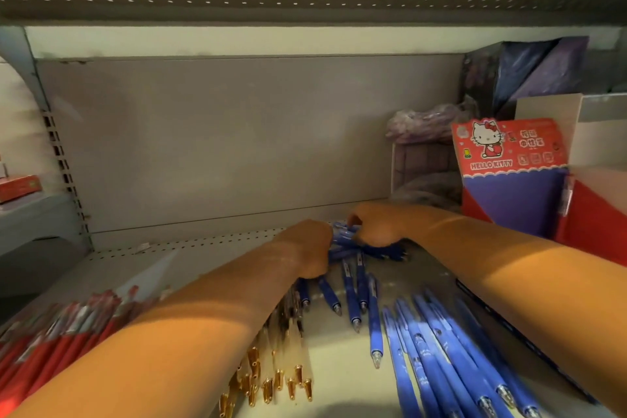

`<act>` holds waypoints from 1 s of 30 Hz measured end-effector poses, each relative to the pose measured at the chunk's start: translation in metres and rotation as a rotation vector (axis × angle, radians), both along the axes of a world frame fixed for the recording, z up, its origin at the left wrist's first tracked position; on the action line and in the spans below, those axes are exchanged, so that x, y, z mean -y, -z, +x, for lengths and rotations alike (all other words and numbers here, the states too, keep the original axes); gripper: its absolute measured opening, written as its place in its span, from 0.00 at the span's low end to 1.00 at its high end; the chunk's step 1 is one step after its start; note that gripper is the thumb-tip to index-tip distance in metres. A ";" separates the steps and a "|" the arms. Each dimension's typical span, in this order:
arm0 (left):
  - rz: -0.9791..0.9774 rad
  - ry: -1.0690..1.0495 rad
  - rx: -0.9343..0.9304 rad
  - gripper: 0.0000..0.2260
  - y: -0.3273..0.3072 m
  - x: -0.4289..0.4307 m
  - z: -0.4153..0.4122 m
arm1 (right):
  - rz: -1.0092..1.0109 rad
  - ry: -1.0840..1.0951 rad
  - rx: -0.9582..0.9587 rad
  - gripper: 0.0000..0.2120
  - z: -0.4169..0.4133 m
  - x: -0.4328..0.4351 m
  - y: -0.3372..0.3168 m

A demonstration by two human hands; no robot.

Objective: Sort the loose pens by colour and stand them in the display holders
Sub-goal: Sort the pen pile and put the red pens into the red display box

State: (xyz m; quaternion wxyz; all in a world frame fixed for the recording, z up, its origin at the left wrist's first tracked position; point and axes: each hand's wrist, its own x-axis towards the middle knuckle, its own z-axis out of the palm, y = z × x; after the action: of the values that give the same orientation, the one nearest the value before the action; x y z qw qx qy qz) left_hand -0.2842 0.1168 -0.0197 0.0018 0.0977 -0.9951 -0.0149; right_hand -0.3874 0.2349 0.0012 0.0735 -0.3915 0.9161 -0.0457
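Head view: bundle of blue plastic pens on grey metal shelf, gripped between left hand and right hand, fingers curled round it. Loose blue pens lie nearer, red pens left. Red cardboard Hello Kitty display box stands right rear, contents not discernible.

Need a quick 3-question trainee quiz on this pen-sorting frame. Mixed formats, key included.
1. Which pile lies between the red pens and the blue pens? A) gold-tipped clear pens B) green pens C) pencils
2. True or false: the left hand and the right hand both hold red pens.
3. Fill in: the Hello Kitty box stands to the ___ of both hands.
Key: 1 A; 2 false, they hold blue pens; 3 right.
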 end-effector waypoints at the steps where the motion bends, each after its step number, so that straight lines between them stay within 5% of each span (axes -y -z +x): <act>1: 0.003 0.001 0.010 0.15 0.001 0.001 -0.002 | 0.000 0.010 -0.001 0.15 -0.004 0.002 0.001; 6: 0.009 -0.020 0.094 0.05 -0.003 0.006 -0.010 | 0.048 0.040 0.034 0.17 -0.013 0.015 0.001; 15: 0.025 -0.079 0.199 0.11 -0.031 0.020 0.002 | 0.107 0.035 0.014 0.14 -0.017 0.040 0.011; 18: 0.112 -0.102 0.151 0.05 -0.039 0.022 0.007 | 0.120 -0.005 0.026 0.09 -0.016 0.047 0.014; 25: 0.591 -0.191 -0.097 0.11 -0.035 0.029 0.008 | 0.104 -0.045 -0.024 0.12 -0.013 0.051 0.023; 27: 0.755 -0.192 -0.221 0.08 -0.033 0.031 0.008 | 0.009 -0.023 -0.011 0.07 -0.013 0.048 0.020; 30: 0.954 -0.203 -0.381 0.09 -0.031 0.030 0.009 | -0.188 0.004 0.018 0.13 -0.013 0.043 0.010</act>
State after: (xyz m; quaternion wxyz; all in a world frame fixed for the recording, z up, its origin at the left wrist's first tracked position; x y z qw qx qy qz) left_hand -0.2751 0.0873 0.0113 0.1396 0.1792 -0.8453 -0.4837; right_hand -0.4001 0.1923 -0.0086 0.0447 -0.3944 0.9078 -0.1355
